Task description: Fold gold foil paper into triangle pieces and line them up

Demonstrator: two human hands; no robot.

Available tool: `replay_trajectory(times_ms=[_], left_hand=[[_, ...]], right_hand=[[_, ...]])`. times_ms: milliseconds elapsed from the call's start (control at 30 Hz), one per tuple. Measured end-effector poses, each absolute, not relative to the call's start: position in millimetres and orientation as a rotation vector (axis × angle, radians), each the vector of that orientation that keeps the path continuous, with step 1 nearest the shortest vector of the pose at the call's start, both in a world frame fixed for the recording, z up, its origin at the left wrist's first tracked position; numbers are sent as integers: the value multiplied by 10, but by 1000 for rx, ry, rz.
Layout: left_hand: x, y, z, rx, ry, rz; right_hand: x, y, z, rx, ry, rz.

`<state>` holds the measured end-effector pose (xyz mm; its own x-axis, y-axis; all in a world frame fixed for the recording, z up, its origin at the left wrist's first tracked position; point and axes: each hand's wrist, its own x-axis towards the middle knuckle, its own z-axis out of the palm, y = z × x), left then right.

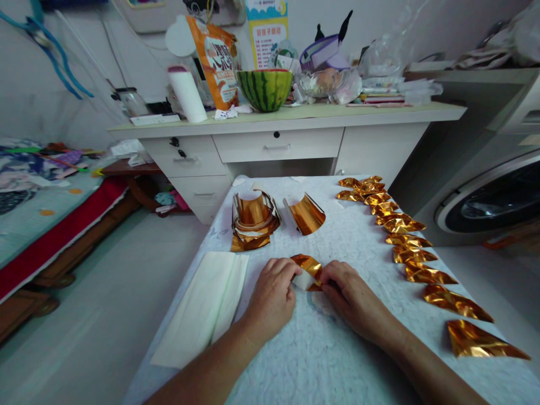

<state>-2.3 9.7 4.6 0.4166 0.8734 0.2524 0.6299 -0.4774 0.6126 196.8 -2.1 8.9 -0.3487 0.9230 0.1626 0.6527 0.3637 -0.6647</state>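
Observation:
Between my two hands is a small piece of gold foil (307, 263) with a white paper piece (304, 280) against it. My left hand (272, 292) pinches its left end, fingers closed. At the right end, my right hand (348, 295) has its fingers closed on the foil. Beyond them lies a stack of curled gold foil sheets (253, 216), with a single curled foil sheet (307, 215) to its right. Folded white paper sheets (198, 309) lie left of my left hand. Several folded gold foil pieces (458, 301) run in a line along the table's right side.
The cloth-covered table (291, 360) stands against a white desk (278, 143). On the desk are a cut watermelon (265, 90), an orange snack bag (216, 67) and a paper roll (188, 94). A bed (46, 219) is at left, a washing machine (489, 185) at right.

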Motion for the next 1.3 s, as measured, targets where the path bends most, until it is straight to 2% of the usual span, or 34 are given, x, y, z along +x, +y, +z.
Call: replay_trajectory(times_ms=[300, 467, 667, 1300], left_hand=[[-9, 108, 113, 2338, 1304, 785], [-22, 81, 113, 2380, 1307, 783], [-21, 59, 74, 2349, 1331, 874], [-5, 39, 86, 2547, 1211, 567]], right_hand=[[2103, -7, 170, -1322, -2085, 856], [2071, -24, 133, -1405, -2054, 741], [2055, -54, 185, -1307, -2194, 709], [2029, -37, 149, -1296, -2372, 477]])
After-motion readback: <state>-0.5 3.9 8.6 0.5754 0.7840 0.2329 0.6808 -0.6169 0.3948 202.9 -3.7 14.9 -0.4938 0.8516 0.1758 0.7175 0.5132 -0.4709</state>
